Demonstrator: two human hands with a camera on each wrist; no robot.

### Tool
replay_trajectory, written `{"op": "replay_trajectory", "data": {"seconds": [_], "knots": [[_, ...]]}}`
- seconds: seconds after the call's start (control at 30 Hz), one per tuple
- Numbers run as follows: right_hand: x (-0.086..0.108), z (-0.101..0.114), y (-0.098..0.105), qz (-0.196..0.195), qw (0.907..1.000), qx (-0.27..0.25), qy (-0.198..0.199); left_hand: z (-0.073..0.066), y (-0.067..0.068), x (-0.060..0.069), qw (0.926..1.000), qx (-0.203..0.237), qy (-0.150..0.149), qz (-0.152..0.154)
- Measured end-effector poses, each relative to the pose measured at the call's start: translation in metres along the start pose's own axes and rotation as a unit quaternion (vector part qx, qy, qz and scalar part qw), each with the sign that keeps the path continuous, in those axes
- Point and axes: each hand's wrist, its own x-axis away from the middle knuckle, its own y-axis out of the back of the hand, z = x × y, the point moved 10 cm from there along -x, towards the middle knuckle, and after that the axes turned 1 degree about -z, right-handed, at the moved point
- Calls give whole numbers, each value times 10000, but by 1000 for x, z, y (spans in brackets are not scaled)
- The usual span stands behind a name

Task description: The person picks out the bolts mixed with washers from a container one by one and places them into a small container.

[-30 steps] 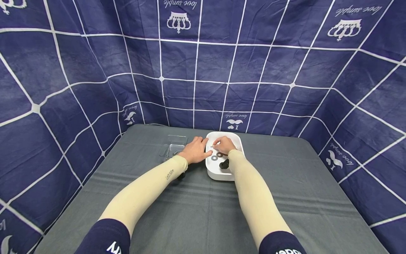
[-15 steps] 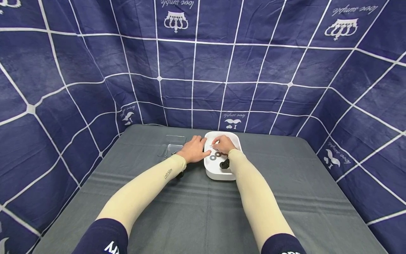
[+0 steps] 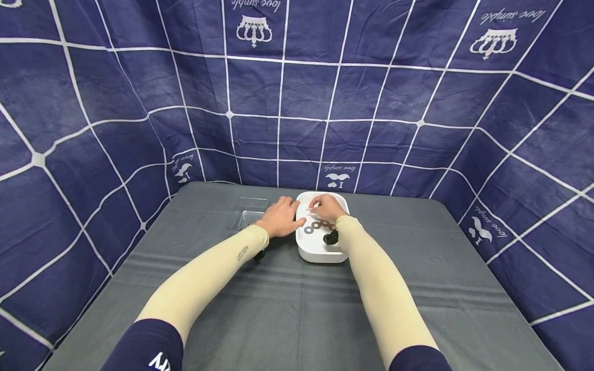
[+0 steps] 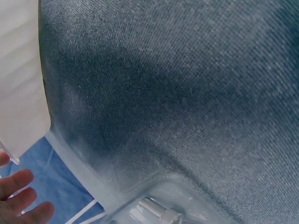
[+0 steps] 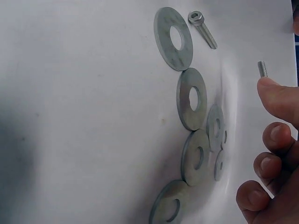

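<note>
My right hand [image 3: 327, 207] is over the white tray [image 3: 320, 252], pinching a small bolt. In the right wrist view the threaded end of that bolt [image 5: 262, 69] sticks out past the thumb; its other end is hidden. Several flat washers [image 5: 191, 99] lie in a row on the tray floor, some touching. Beyond the first washer lies a socket-head bolt [image 5: 204, 31]. My left hand [image 3: 280, 216] is at the tray's left rim, fingers extended. Its fingertips [image 4: 18, 182] appear near the tray's edge in the left wrist view; whether they all touch it I cannot tell.
Left of the tray stands a clear plastic box [image 3: 252, 216] with its lid raised, partly behind the left hand. A metal bolt [image 4: 159, 210] lies inside. Grey cloth [image 3: 297, 319] covers the table, and a blue checked curtain [image 3: 306, 139] hangs behind.
The right hand has shifted slightly right over the tray, uncovering more washers, with the bolt still pinched. The left hand stays at the rim. The head view has turned a little.
</note>
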Motion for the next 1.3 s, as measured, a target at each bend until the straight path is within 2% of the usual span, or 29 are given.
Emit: {"op": "replay_trajectory", "data": {"seconds": [0.4, 0.87, 1.3], "knots": [[4, 24, 12, 79, 9990, 167, 419, 15, 8, 4, 9999, -27, 53, -132], [5, 43, 29, -98, 9979, -27, 639, 47, 17, 16, 9995, -141, 183, -218], [-3, 72, 29, -124, 9948, -220, 991, 78, 24, 32, 9986, -247, 390, -242]]}}
